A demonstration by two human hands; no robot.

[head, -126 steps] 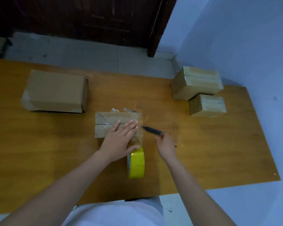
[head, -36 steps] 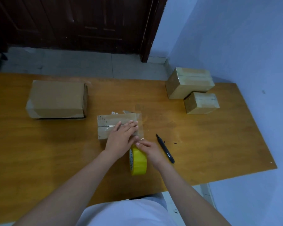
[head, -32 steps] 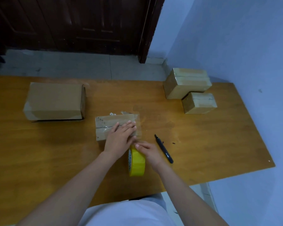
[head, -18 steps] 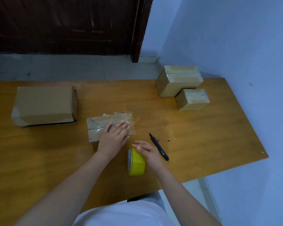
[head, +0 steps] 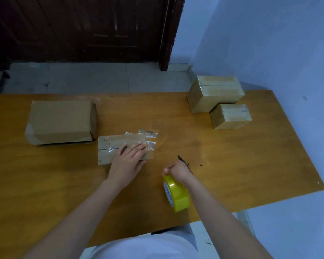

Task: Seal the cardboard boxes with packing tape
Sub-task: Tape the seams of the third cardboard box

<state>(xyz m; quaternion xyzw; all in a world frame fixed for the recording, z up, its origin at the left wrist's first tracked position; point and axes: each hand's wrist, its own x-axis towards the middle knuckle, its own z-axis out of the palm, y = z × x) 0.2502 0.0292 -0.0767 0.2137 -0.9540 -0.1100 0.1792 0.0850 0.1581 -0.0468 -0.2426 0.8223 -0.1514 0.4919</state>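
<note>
A person's left hand (head: 126, 161) presses flat, fingers straight, on a small cardboard box (head: 120, 148) at the middle of a wooden table (head: 251, 156); clear tape (head: 150, 142) curls loose off the box's right end; the right hand (head: 178, 171) curls its fingers over the top of a yellow tape roll (head: 176, 193) standing on edge near the front; a black pen (head: 183, 161) lies just behind that hand; 1 larger box (head: 62, 124) sits left, 2 taped boxes (head: 215, 94) touch at the far right.
</note>
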